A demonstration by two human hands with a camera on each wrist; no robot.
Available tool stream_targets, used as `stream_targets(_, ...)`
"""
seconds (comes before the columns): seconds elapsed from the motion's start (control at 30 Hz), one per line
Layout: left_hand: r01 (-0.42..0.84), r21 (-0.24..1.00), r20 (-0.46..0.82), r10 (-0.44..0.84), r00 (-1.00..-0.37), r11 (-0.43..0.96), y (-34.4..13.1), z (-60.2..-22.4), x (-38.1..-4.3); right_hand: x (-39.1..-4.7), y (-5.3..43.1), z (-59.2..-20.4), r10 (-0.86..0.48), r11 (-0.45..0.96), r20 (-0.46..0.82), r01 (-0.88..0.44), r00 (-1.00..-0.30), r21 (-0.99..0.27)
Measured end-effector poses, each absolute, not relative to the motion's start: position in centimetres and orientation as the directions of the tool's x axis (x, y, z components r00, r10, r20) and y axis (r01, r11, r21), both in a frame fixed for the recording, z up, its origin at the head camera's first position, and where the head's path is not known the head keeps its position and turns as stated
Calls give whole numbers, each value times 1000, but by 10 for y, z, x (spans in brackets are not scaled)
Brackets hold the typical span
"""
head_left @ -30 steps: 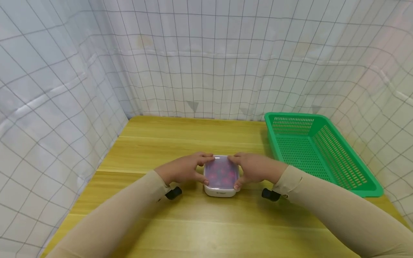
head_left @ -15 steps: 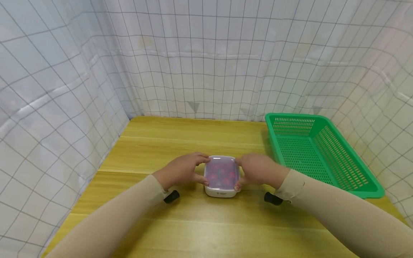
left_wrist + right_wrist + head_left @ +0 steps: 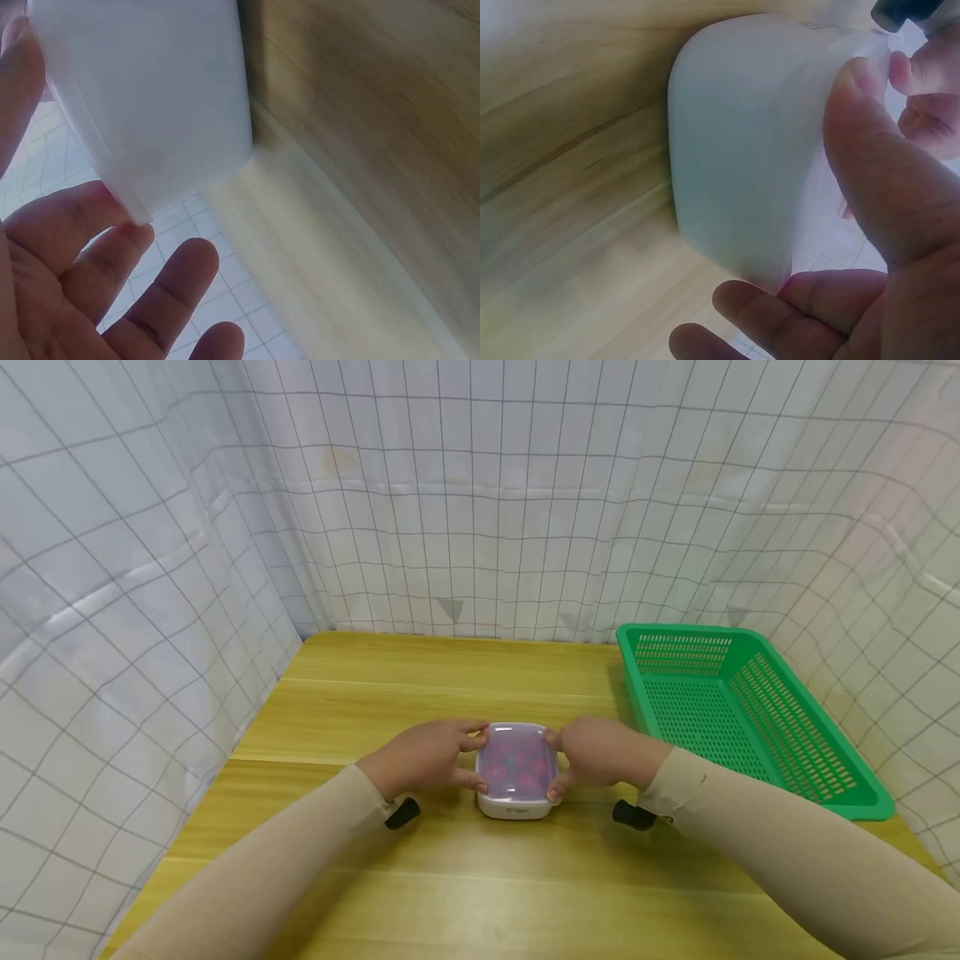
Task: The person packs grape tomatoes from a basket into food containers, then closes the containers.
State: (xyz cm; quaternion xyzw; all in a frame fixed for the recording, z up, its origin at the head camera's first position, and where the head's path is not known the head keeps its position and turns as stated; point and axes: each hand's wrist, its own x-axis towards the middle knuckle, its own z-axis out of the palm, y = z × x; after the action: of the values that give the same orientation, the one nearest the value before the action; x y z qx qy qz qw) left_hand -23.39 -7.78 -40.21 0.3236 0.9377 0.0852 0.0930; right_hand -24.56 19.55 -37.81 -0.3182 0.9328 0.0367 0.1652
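Observation:
A small white square food container (image 3: pixel 516 811) sits on the wooden table, covered by a translucent lid (image 3: pixel 513 768). Blurred red shapes show through the lid. My left hand (image 3: pixel 427 756) grips the left side, thumb at the near corner and forefinger at the far one. On the opposite side my right hand (image 3: pixel 606 752) holds it the same way. The left wrist view shows the container's smooth white wall (image 3: pixel 150 97), with the other fingers spread beside it. In the right wrist view the thumb lies along the lid's edge above the wall (image 3: pixel 735 142).
A green plastic basket (image 3: pixel 645 693) with slotted sides stands at the right of the table (image 3: pixel 420 668). White curtains with a dark grid (image 3: pixel 517 527) surround the table at the back and both sides. A dark wrist strap piece (image 3: pixel 633 816) shows below the right cuff.
The fingertips of both hands have drawn back slightly from the lid's top toward its far corners, the right more clearly. The container has hardly moved, and the basket stays in place.

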Motion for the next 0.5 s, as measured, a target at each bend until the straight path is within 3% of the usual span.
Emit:
stream_targets(0.33, 640, 121, -19, 647, -763, 759, -74, -399, -231, -243, 196, -379, -600, 780, -302, -625, -741, -18)
stream_targets(0.5, 651, 77, -50, 655, -754, 755, -74, -396, -227, -240, 194, -376, -602, 775, -302, -632, -739, -1)
